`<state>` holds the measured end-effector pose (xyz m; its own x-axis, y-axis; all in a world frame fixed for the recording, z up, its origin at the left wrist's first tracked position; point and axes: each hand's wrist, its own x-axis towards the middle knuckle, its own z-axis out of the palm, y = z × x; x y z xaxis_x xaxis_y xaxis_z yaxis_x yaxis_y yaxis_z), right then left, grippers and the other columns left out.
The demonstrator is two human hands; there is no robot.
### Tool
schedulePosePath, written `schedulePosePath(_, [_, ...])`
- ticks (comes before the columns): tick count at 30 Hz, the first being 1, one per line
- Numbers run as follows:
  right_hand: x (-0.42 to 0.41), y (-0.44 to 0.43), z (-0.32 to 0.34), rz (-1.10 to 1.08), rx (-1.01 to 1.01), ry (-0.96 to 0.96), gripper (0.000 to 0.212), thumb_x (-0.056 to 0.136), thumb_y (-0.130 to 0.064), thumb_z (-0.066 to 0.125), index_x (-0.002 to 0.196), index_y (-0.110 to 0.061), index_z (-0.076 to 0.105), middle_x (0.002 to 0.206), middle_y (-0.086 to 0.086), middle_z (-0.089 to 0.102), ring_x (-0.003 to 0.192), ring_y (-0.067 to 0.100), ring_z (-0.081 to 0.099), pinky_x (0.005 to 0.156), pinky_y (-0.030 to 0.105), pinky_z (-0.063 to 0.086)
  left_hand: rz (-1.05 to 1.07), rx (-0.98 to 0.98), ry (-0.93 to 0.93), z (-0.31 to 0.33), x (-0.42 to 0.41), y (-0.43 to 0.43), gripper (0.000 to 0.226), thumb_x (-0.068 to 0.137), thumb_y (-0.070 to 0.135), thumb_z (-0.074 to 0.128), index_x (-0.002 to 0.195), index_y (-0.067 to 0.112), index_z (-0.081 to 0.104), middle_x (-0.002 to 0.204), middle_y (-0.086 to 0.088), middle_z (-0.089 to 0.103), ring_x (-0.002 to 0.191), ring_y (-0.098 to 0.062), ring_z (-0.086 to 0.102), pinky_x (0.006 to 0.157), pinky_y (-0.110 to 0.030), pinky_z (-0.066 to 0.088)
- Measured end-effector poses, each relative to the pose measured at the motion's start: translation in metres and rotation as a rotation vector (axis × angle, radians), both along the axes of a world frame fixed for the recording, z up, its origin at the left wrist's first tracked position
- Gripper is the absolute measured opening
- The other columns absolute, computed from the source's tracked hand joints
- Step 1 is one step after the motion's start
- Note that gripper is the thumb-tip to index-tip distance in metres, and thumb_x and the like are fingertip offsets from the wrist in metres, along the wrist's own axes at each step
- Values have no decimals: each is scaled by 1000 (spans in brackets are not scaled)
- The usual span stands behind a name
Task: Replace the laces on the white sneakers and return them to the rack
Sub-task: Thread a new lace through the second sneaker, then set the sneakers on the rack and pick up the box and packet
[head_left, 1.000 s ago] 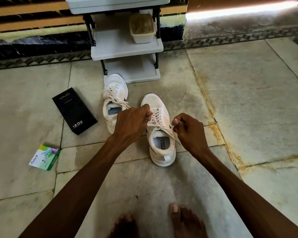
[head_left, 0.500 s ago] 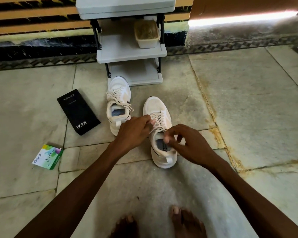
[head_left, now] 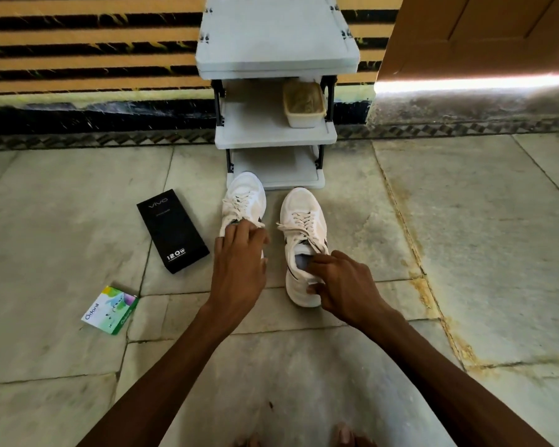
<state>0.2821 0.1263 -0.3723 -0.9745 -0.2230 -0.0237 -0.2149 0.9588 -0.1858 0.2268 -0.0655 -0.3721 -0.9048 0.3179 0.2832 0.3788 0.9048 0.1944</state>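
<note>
Both our arms reach forward and down from the bottom of the view, forearms bare, converging on the pair of white sneakers that stand side by side on the stone floor, toes pointing away from us toward the rack. Our left hand lies palm down over the back half of the left sneaker, wrist straight, fingers spread and bent down across the tongue and opening. It hides the collar, so we cannot tell whether it grips the shoe or only rests on it. Our right hand comes in from the right with the wrist turned inward. Its fingers dip into the opening of the right sneaker while the thumb presses on the outside of the heel, so the heel collar is pinched between them. The laces on that shoe are threaded up the eyelets, with loose ends trailing to either side. The left sneaker's toe sits at the front left corner of the rack's lowest shelf, and the right sneaker stands just before that shelf, a little nearer us. A beige tub stands on the right of the rack's middle shelf. To the left of the shoes a black box marked 120W lies flat, and nearer us a small green and white carton lies on the floor. Our bare toes show at the bottom edge.
</note>
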Motion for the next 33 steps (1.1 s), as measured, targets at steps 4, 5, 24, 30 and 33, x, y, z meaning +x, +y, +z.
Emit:
schedulePosePath(4, [-25, -2, -1, -77, -92, 2, 38, 81, -19, 69, 117, -31, 64, 116, -11, 65, 95, 27, 60, 60, 31, 38, 98, -175, -148, 0, -16, -19, 49, 80, 34, 73, 125, 25, 53, 128, 1, 51, 119, -22, 45, 95, -36, 34])
schedulePosePath(5, [-31, -2, -1, -91, -106, 0, 40, 80, -16, 68, 118, -31, 65, 117, -10, 65, 96, 27, 62, 62, 31, 38, 93, -200, -193, -4, -19, -23, 48, 84, 34, 69, 128, 27, 51, 130, 3, 52, 121, -20, 44, 97, -35, 31])
schedulePosePath(24, [-52, -27, -3, -151, -23, -36, 46, 85, -38, 66, 129, -31, 55, 127, -5, 63, 103, 26, 64, 75, 32, 47, 2, 35, -257, -15, -23, -16, 36, 82, 16, 68, 114, 24, 55, 114, 8, 64, 102, -15, 62, 81, -22, 27])
schedulePosePath(30, [-39, -19, 29, -117, -81, 71, 44, 80, -39, 68, 122, -29, 61, 117, -4, 67, 101, 27, 64, 70, 30, 41, -58, 121, -186, 10, -12, -16, 42, 72, 3, 68, 111, 17, 64, 99, 3, 72, 90, -20, 69, 76, -31, 27])
schedulePosePath(33, [-27, -14, 70, -82, -104, 122, 43, 78, -42, 69, 118, -27, 62, 110, -2, 69, 98, 27, 65, 71, 31, 42, -80, 95, -131, 45, -6, -18, 47, 72, 12, 76, 117, 19, 66, 104, 2, 73, 95, -22, 68, 79, -27, 27])
